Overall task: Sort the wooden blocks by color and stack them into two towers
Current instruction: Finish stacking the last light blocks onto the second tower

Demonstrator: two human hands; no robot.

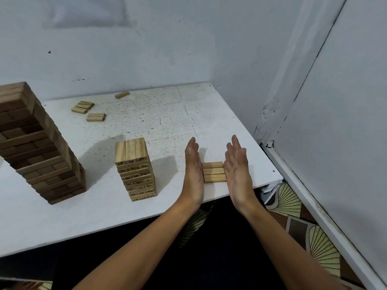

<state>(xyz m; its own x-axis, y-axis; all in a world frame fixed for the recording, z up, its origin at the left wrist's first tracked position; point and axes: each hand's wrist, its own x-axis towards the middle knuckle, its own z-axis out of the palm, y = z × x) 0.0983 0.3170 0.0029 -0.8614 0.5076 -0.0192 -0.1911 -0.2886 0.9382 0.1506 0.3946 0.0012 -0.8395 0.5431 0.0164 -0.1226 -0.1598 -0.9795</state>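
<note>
Three light wooden blocks lie side by side near the table's front right edge. My left hand presses flat against their left ends and my right hand against their right ends, fingers straight. A light-wood tower with numbered blocks stands to the left of my hands. A taller dark-wood tower stands at the far left, its top cut off by the frame edge.
Loose light blocks lie at the back of the white table: a group of three, a pair and a single one. Walls close the back and right. A patterned cloth lies below the table's right corner.
</note>
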